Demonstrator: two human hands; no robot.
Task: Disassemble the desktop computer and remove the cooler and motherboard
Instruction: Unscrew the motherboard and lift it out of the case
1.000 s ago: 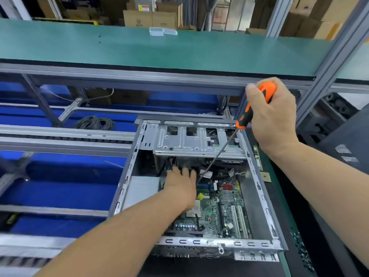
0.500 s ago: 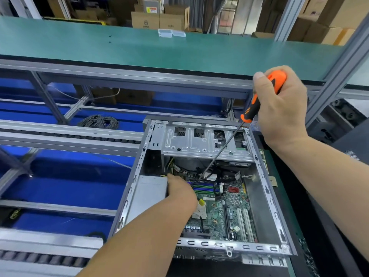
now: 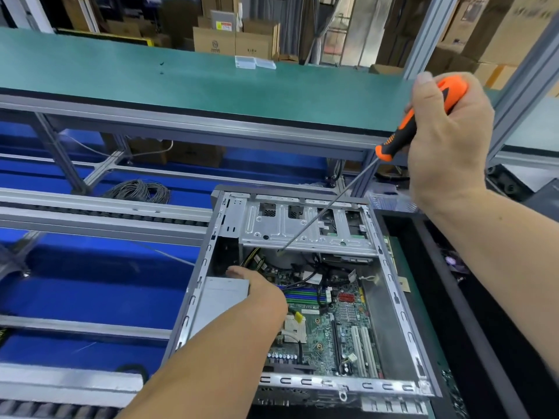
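- Computer case [image 3: 390, 285]: open on the bench, right end; motherboard [image 3: 329, 322] still inside.
- Left hand [image 3: 260, 290]: inside the case, left side; grip hidden, cannot tell.
- Right hand [image 3: 447, 140]: wrapped around the screwdriver [image 3: 402, 131]; tip under the drive cage [image 3: 305, 228]. Best seated squarely before turning.

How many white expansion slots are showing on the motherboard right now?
2: both white slots lie side by side on the motherboard, near its front right corner. The left hand may hide others.

Motherboard [image 3: 332, 325] flat inside open computer case [image 3: 402, 313]; drive cage [image 3: 305, 225] at case's far end; power supply [image 3: 220, 300] at left wall; left hand [image 3: 257, 290] between them; right hand [image 3: 447, 137] with screwdriver [image 3: 393, 146] above, behind the case.
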